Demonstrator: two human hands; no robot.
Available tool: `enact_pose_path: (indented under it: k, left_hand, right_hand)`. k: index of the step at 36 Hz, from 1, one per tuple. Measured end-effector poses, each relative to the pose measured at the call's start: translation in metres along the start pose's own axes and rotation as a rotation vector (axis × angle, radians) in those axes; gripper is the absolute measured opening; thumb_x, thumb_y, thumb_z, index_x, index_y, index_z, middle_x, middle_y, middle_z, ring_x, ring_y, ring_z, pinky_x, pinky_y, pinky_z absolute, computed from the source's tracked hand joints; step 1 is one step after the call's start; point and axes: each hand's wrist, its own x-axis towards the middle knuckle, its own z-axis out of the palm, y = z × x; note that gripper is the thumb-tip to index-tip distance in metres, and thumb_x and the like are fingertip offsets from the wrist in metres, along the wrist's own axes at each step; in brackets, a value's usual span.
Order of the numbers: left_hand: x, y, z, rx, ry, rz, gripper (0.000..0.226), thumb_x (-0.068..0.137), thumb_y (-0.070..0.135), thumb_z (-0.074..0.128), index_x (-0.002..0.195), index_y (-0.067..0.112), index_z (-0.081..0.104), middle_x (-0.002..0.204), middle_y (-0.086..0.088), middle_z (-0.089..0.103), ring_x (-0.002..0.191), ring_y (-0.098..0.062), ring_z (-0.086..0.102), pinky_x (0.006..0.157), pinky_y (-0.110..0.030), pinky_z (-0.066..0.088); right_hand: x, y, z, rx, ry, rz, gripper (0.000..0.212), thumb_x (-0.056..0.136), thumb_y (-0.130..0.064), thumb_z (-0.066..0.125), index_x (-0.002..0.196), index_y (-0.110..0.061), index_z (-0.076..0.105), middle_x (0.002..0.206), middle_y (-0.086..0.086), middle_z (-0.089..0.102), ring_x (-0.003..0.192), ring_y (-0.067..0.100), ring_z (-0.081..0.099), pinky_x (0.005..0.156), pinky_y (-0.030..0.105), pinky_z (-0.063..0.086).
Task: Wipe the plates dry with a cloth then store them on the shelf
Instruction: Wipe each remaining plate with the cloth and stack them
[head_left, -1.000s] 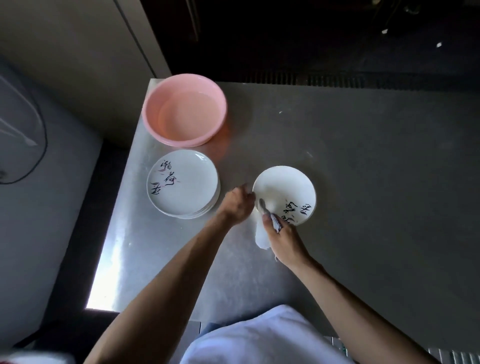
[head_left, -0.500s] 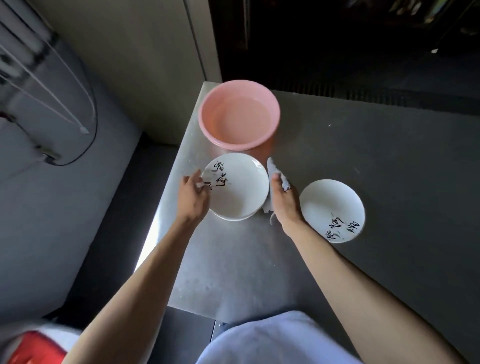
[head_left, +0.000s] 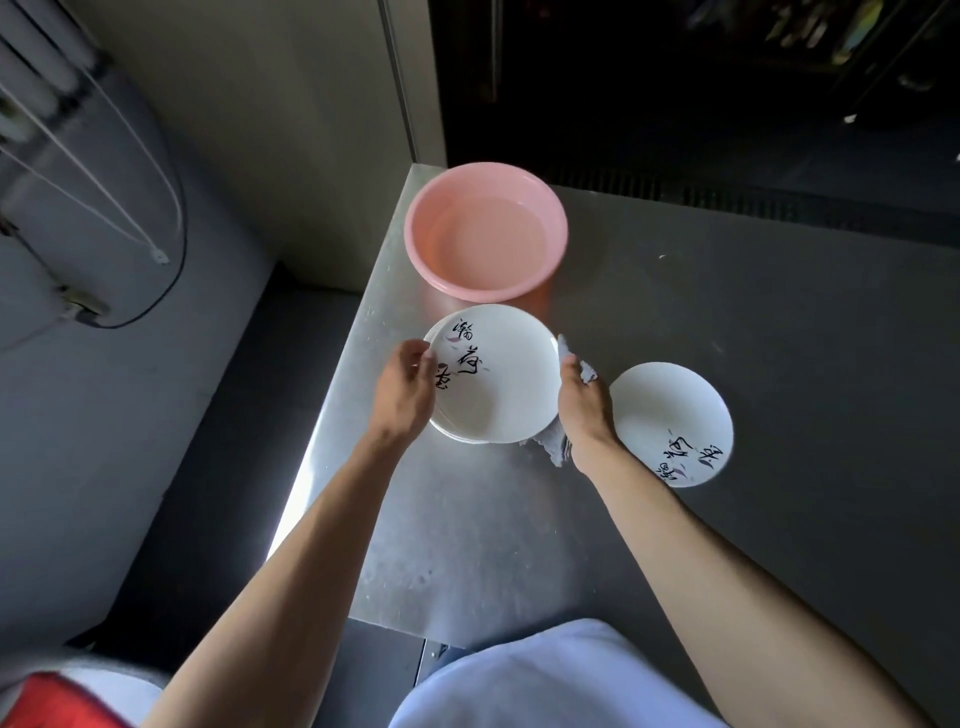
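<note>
Head view looks down on a grey metal table (head_left: 467, 545) whose left edge catches bright light. A pink basin (head_left: 485, 231) holding clear water stands at the far left corner. Just near of the basin, and almost touching it, lies a stack (head_left: 467, 439) of white plates, and the top plate (head_left: 493, 379) shows black brush characters on its left half. The left hand (head_left: 408, 387) is at this plate's left rim, its fingers curled over the edge and its thumb tucked beside them, pinching the rim. The right hand (head_left: 582, 402) is at the plate's right rim with its fingers closed around a crumpled white cloth (head_left: 587, 370). One end of the cloth sticks up past the fingers and another hangs out below the wrist onto the table. Whether those fingers also grip the plate itself cannot be told, nor whether the top plate is lifted clear of the stack. To the right of that hand, apart from the stack, a second plate (head_left: 670, 415) lies flat on the table with its characters toward the near edge, partly covered by the right forearm. A black cable (head_left: 176, 249) loops on the wall at far left, and a white garment (head_left: 556, 675) fills the near edge.
</note>
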Motion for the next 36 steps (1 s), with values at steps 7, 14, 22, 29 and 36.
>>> enact_pose_path:
  k: [7,14,22,29,36]
  left_hand:
    - [-0.025,0.023,0.025,-0.298,-0.195,0.000,0.009,0.112,0.035,0.039,0.104,0.032,0.039,0.107,-0.011,0.060,0.085,-0.024,0.063,0.062,-0.047,0.062]
    - [-0.064,0.026,0.058,-0.437,-0.325,-0.047,0.038,0.113,0.040,0.035,0.146,0.034,0.052,0.138,0.003,0.062,0.116,-0.023,0.067,0.067,-0.034,0.062]
    - [-0.116,-0.007,0.095,-0.462,-0.398,-0.245,0.035,0.113,0.039,0.036,0.140,0.040,0.057,0.130,0.006,0.070,0.107,-0.021,0.073,0.073,-0.044,0.063]
    - [-0.153,-0.048,0.121,-0.416,-0.395,-0.426,0.036,0.114,0.035,0.035,0.140,0.033,0.060,0.118,-0.002,0.075,0.095,-0.020,0.074,0.064,-0.037,0.061]
    - [-0.176,-0.081,0.127,-0.442,-0.378,-0.531,0.035,0.113,0.032,0.036,0.128,0.029,0.067,0.116,-0.006,0.077,0.096,-0.024,0.076,0.067,-0.040,0.062]
  right_hand:
    - [0.007,0.018,-0.038,0.073,0.075,0.078,0.060,0.098,-0.061,0.038,0.120,-0.010,0.059,0.109,0.010,0.068,0.101,0.031,0.063,0.085,0.035,0.045]
    - [-0.008,0.018,-0.092,0.175,0.206,0.010,0.062,0.104,-0.051,0.036,0.131,0.001,0.054,0.122,0.017,0.065,0.120,0.035,0.056,0.095,0.036,0.045]
    - [-0.041,0.077,-0.113,0.022,0.102,-0.390,0.036,0.108,-0.036,0.039,0.137,-0.026,0.057,0.120,-0.024,0.061,0.117,0.000,0.055,0.096,0.011,0.037]
    - [-0.038,0.193,-0.081,-0.603,-0.087,-0.572,0.061,0.106,-0.048,0.027,0.129,-0.008,0.067,0.136,0.011,0.063,0.131,0.025,0.055,0.113,0.037,0.036]
    - [-0.058,0.220,-0.062,-0.881,-0.431,-0.741,0.066,0.108,-0.047,0.016,0.139,-0.006,0.058,0.143,0.014,0.056,0.136,0.031,0.050,0.114,0.044,0.037]
